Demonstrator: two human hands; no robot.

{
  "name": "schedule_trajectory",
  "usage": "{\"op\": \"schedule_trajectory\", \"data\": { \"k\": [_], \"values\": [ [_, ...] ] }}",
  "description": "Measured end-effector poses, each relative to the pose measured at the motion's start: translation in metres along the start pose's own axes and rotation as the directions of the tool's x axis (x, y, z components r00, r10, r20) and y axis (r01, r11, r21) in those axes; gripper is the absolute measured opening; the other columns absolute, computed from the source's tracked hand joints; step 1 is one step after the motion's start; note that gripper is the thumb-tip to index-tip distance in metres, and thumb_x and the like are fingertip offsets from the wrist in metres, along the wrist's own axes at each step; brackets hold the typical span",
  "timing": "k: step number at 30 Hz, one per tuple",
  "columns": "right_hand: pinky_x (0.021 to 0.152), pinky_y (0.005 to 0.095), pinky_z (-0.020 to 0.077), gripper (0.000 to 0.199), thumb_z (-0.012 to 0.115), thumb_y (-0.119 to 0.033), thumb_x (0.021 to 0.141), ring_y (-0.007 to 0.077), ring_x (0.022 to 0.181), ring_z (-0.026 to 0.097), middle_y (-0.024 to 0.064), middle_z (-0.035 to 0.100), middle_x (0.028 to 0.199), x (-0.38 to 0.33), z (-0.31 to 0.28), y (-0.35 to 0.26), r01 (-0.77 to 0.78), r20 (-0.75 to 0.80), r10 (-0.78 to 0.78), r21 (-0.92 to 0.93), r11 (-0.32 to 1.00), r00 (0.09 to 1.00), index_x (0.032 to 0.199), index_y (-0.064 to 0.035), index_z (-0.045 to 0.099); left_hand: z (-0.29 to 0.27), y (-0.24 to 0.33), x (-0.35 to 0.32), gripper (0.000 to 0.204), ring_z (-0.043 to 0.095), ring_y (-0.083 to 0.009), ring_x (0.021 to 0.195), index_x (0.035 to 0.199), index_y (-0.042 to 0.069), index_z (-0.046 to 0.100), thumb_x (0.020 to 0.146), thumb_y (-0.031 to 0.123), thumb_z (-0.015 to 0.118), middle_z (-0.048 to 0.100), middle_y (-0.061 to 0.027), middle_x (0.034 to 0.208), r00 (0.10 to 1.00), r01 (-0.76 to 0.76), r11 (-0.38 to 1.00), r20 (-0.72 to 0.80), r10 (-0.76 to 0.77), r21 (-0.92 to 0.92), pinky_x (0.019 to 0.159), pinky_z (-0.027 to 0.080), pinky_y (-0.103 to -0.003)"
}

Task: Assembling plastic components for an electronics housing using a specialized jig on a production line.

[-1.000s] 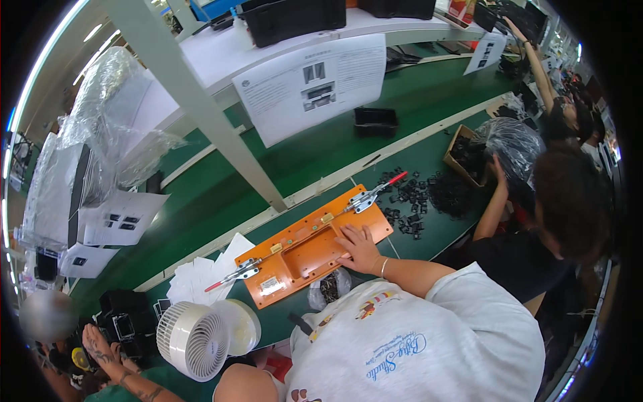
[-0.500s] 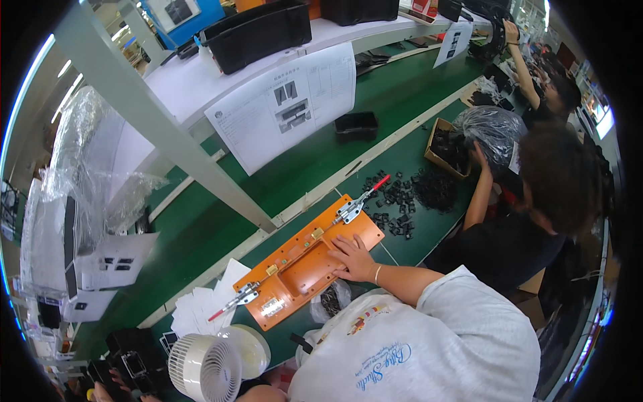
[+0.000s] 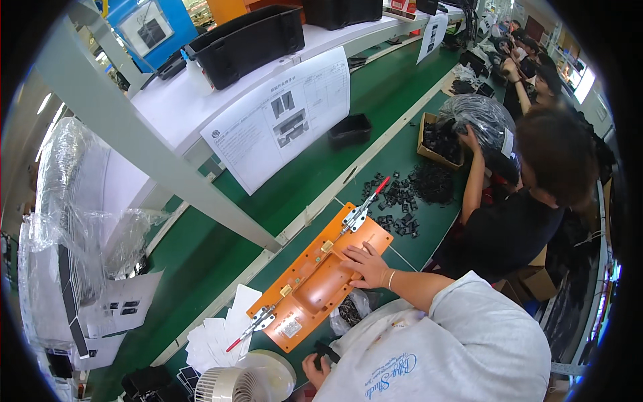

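Note:
An orange fixture plate (image 3: 320, 278) with a long recess and two toggle clamps lies at a slant on the green bench. My right hand (image 3: 368, 264), a band round its wrist, rests on its near right side with fingers spread, holding nothing. At the lower edge, beside my shirt, my left hand (image 3: 316, 370) is curled at a small black part (image 3: 327, 351); the part's exact kind is hard to make out. One toggle clamp (image 3: 355, 218) with a red handle sits at the far right end, another toggle clamp (image 3: 258, 323) at the near left end.
A clear bag of small metal pieces (image 3: 349, 311) touches the fixture's near side. White papers (image 3: 218, 338) and a white fan (image 3: 231, 385) stand left. Small black parts (image 3: 402, 194) are heaped beyond. A co-worker (image 3: 516, 228) reaches into a cardboard box (image 3: 439, 157). A slanted post (image 3: 161, 154) rises left.
The view has shifted, so the fixture appears lower and further right. My left hand has come into sight with the black part. My right hand stays spread on the fixture.

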State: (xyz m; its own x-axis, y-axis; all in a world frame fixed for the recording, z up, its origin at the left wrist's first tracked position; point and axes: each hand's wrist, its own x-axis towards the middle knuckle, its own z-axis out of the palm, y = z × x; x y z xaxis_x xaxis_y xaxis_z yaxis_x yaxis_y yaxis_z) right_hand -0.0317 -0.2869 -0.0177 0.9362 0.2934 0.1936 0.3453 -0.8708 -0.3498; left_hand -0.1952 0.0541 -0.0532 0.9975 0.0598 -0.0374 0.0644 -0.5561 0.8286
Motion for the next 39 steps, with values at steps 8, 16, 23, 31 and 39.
{"op": "schedule_trajectory", "data": {
  "k": [8,16,23,31,39],
  "values": [
    [0.103,0.0569,0.0196,0.059,0.059,-0.05,0.076,0.0295,0.129,0.034,0.0122,0.041,0.137,-0.003,0.004,0.001,0.003,-0.045,0.0,0.058,0.998,0.999,0.125,-0.0176,0.051,0.021,-0.023,0.013,0.068,0.033,-0.0455,0.123,0.125,0.0,0.044,0.071,0.034,0.069,0.039,-0.0236,0.133,0.983,-0.184,0.909,0.084,0.165,0.373,0.101,0.028,-0.052],
    [0.096,0.0532,0.0254,0.063,0.066,-0.032,0.074,0.0359,0.125,0.033,0.0195,0.039,0.131,-0.061,-0.033,0.101,-0.587,-0.574,0.532,0.108,0.803,0.622,0.123,-0.0036,0.04,0.039,-0.057,0.01,0.07,0.033,-0.04,0.126,0.127,0.004,0.045,0.075,0.05,0.061,0.039,-0.0181,0.137,0.989,-0.11,0.792,-0.015,0.149,0.601,0.099,0.028,-0.05],
    [0.102,0.0665,0.0032,0.101,0.065,-0.057,0.07,0.0449,0.137,0.003,0.0257,0.009,0.147,-0.075,-0.008,0.13,-0.828,-0.125,0.819,-0.051,0.558,0.56,0.142,-0.0038,0.018,0.049,-0.094,0.011,0.072,0.041,-0.0319,0.123,0.124,0.015,0.049,0.075,0.068,0.052,0.047,-0.008,0.134,0.965,-0.082,0.739,-0.133,0.227,0.668,0.095,0.033,-0.046],
    [0.106,0.0612,0.0091,0.082,0.065,-0.038,0.079,0.0456,0.136,0.006,0.0272,0.01,0.147,-0.044,-0.003,0.155,-0.587,-0.18,0.591,0.078,0.806,0.787,0.14,-0.0023,0.023,0.054,-0.111,0.014,0.021,0.055,-0.0198,0.11,0.111,0.029,0.055,0.095,0.026,0.042,0.055,0.0039,0.125,0.853,-0.105,0.535,-0.2,0.481,0.838,0.087,0.04,-0.032],
    [0.104,0.0624,0.0146,0.066,0.065,-0.041,0.078,0.0413,0.136,0.016,0.0203,0.024,0.145,0.064,-0.033,0.206,-0.575,-0.157,0.561,-0.064,0.816,0.813,0.133,-0.0147,0.042,0.054,-0.103,0.031,0.02,0.056,-0.0202,0.11,0.109,0.028,0.055,0.096,0.027,0.041,0.056,0.0032,0.124,0.827,-0.096,0.522,-0.224,0.515,0.847,0.087,0.04,-0.032]
  ]
}}
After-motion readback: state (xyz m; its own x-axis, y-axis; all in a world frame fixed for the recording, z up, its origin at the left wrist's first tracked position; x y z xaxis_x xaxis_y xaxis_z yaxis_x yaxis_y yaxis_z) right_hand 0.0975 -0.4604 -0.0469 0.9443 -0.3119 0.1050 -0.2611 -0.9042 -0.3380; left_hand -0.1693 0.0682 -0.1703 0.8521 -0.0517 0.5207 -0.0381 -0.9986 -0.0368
